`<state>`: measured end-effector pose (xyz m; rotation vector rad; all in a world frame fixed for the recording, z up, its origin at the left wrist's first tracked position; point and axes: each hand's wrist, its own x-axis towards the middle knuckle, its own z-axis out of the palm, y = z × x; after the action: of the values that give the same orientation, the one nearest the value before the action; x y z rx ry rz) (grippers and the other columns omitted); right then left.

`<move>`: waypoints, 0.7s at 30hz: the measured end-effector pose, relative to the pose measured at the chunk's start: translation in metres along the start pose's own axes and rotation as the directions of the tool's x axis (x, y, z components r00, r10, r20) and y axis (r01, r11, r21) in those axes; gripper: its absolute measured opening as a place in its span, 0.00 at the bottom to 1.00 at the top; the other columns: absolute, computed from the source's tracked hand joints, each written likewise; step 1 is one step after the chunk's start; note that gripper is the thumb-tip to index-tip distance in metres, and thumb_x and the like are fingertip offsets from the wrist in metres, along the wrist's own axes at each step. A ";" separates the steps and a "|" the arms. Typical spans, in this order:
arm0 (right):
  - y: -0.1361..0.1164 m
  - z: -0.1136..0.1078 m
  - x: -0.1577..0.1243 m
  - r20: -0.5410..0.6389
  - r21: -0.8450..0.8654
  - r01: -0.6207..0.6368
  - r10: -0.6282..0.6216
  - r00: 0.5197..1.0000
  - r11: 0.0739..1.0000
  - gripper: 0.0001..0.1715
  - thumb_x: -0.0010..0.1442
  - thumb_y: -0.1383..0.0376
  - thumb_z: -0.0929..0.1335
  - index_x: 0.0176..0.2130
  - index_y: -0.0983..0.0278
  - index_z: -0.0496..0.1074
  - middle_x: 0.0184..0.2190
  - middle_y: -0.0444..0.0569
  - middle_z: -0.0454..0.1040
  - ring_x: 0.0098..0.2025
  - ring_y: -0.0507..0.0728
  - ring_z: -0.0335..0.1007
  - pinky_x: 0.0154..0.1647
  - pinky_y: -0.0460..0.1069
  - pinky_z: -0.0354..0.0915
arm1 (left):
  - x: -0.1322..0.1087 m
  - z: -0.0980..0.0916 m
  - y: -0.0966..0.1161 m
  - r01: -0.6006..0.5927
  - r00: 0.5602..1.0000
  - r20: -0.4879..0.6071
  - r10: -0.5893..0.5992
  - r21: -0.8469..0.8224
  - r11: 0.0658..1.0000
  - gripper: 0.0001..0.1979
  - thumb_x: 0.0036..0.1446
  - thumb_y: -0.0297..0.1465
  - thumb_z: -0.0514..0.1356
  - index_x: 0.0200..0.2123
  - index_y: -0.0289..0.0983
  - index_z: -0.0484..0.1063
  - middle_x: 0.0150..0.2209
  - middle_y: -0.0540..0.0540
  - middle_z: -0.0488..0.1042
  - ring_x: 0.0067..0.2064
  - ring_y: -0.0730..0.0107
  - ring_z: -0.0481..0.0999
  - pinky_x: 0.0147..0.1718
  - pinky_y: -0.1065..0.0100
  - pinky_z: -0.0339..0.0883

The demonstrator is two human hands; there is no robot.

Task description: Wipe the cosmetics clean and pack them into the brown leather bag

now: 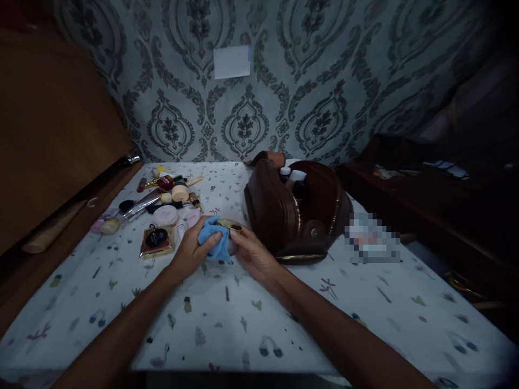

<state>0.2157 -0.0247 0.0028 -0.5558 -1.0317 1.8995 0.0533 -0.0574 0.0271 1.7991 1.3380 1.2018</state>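
Gaping, the bag (270,216) holds bottles (299,176); left hand (191,249) grips blue cloth (211,247), right hand (254,253) a golden object (227,223).

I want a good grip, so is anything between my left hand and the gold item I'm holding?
Yes: the cloth lies between your left hand and the gold item, under your thumb. Hidden fingers I can't judge. At your right hand, nothing visible comes between.

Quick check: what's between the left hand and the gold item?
In the head view, a blue cloth lies between the left hand and the gold item, which the right hand holds.
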 end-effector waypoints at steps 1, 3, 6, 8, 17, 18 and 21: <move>-0.002 0.000 0.000 -0.004 0.003 0.004 -0.004 1.000 1.000 0.26 0.46 0.55 0.78 0.45 0.60 0.76 0.46 0.48 0.79 0.52 0.61 0.71 0.54 0.54 0.66 | 0.001 -0.001 0.001 0.006 1.000 -0.009 -0.006 -0.007 1.000 0.16 0.62 0.42 0.56 0.44 0.36 0.70 0.36 0.48 0.74 0.37 0.66 0.72 0.38 0.68 0.67; -0.004 0.000 0.000 -0.017 0.019 -0.003 0.004 1.000 1.000 0.24 0.45 0.56 0.78 0.43 0.60 0.78 0.44 0.47 0.80 0.51 0.60 0.72 0.54 0.54 0.66 | 0.002 -0.001 0.002 0.019 1.000 -0.024 -0.020 -0.008 1.000 0.15 0.63 0.42 0.54 0.41 0.36 0.70 0.33 0.49 0.73 0.35 0.67 0.71 0.37 0.69 0.66; -0.003 -0.001 0.001 -0.036 0.048 -0.030 0.032 0.999 0.998 0.23 0.45 0.55 0.78 0.41 0.60 0.78 0.41 0.46 0.81 0.49 0.60 0.74 0.52 0.54 0.67 | 0.003 -0.002 0.000 0.049 0.997 -0.062 -0.049 0.004 0.999 0.15 0.63 0.43 0.54 0.37 0.37 0.70 0.31 0.50 0.71 0.33 0.68 0.69 0.35 0.69 0.65; -0.001 -0.002 0.002 -0.032 0.069 -0.042 0.045 0.998 0.997 0.24 0.44 0.54 0.78 0.40 0.60 0.77 0.41 0.46 0.81 0.49 0.61 0.74 0.51 0.54 0.68 | 0.004 -0.002 -0.002 0.067 0.995 -0.069 -0.067 0.004 0.998 0.16 0.63 0.44 0.54 0.36 0.37 0.70 0.31 0.50 0.70 0.34 0.68 0.68 0.36 0.69 0.66; 0.004 -0.008 0.004 -0.043 0.169 -0.062 0.070 0.997 0.984 0.23 0.46 0.54 0.78 0.41 0.59 0.76 0.42 0.45 0.80 0.48 0.58 0.74 0.49 0.53 0.69 | 0.002 -0.002 -0.002 0.028 0.999 0.025 -0.027 -0.012 1.000 0.19 0.65 0.44 0.51 0.48 0.37 0.71 0.40 0.46 0.76 0.45 0.61 0.74 0.45 0.65 0.68; 0.005 -0.009 0.005 -0.050 0.170 -0.059 0.068 0.996 0.984 0.23 0.46 0.54 0.78 0.40 0.59 0.77 0.42 0.45 0.80 0.48 0.58 0.74 0.49 0.52 0.69 | 0.002 -0.002 -0.002 0.014 0.999 0.044 -0.013 -0.015 1.000 0.20 0.65 0.44 0.52 0.51 0.37 0.70 0.41 0.46 0.77 0.47 0.60 0.74 0.46 0.64 0.68; 0.006 -0.012 0.006 -0.066 0.154 -0.069 0.079 0.995 0.986 0.23 0.46 0.54 0.79 0.40 0.60 0.77 0.41 0.45 0.80 0.45 0.58 0.74 0.47 0.52 0.70 | 0.000 -0.001 -0.001 -0.025 0.995 0.092 0.023 0.015 1.000 0.24 0.62 0.44 0.57 0.57 0.37 0.66 0.47 0.44 0.76 0.48 0.59 0.74 0.48 0.62 0.68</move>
<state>0.2176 -0.0158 -0.0086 -0.5769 -0.8227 1.9887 0.0515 -0.0569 0.0267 1.8638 1.2808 1.1092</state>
